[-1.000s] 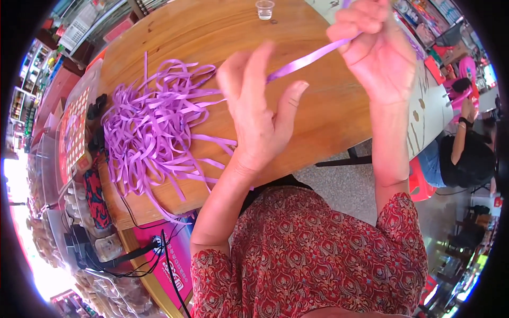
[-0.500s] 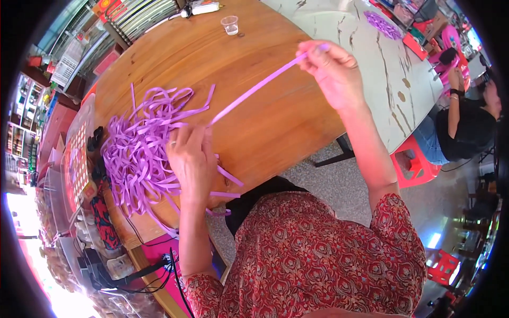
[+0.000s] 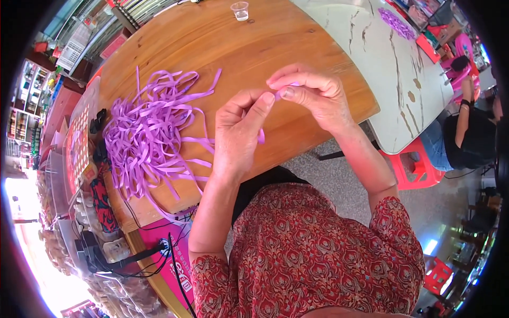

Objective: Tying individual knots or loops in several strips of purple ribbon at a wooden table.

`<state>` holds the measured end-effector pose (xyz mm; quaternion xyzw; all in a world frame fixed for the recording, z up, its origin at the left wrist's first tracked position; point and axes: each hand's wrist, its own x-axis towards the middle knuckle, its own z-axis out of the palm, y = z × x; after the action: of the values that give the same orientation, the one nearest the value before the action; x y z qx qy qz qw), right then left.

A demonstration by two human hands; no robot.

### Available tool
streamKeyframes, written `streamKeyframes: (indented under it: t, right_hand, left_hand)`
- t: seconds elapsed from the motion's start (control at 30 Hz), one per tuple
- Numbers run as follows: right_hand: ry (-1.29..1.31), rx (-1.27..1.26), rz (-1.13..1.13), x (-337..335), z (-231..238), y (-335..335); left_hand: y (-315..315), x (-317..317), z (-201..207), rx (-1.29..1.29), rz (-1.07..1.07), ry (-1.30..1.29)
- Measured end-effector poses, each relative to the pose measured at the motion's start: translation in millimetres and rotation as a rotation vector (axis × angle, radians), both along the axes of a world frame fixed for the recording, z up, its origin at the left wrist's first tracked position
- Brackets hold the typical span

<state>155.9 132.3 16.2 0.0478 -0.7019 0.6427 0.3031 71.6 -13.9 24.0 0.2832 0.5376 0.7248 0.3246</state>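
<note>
A narrow purple ribbon (image 3: 278, 96) is pinched between the fingertips of both my hands, above the wooden table (image 3: 297, 127). My left hand (image 3: 239, 127) grips it between thumb and forefinger, and a loop of purple shows below its fingers. My right hand (image 3: 316, 96) holds the ribbon close by, its thumb almost touching the left thumb. Most of the held piece is hidden behind the fingers. To the left lies a tangled heap of purple ribbons (image 3: 151, 138), some ends trailing toward my left wrist and over the table's near edge.
A clear plastic cup (image 3: 240, 11) stands at the far side. A white marbled table (image 3: 382, 106) adjoins on the right, with a purple ribbon bundle (image 3: 396, 23) on it. Beyond are a red stool (image 3: 413, 168) and a seated person (image 3: 466, 132). Black cables (image 3: 154, 265) hang at lower left.
My hands have come together: the right moved left and down, the left moved right and up. The ribbon stretched between them is now gathered at the fingertips. The view has shifted slightly.
</note>
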Motion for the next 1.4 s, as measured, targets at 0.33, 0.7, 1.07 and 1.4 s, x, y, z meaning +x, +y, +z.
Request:
streamKeyframes:
  t: [0.33,0.7,1.07,1.4]
  right_hand:
    - [0.166,0.757,-0.311,19.0,27.7,1.5]
    - [0.156,0.804,-0.255,20.6,19.0,-7.4]
    - [0.032,0.885,-0.221,23.2,14.3,-10.5]
    - [-0.345,-0.26,0.265,34.7,8.6,-21.4]
  left_hand:
    - [-14.4,5.4,8.3,-0.044,0.12,0.08]
    - [-21.6,0.9,-2.1,0.03,0.055,0.417]
    - [-31.4,-4.1,-1.0,-0.12,0.081,0.364]
    - [-27.1,5.3,-6.3,-0.003,0.164,0.267]
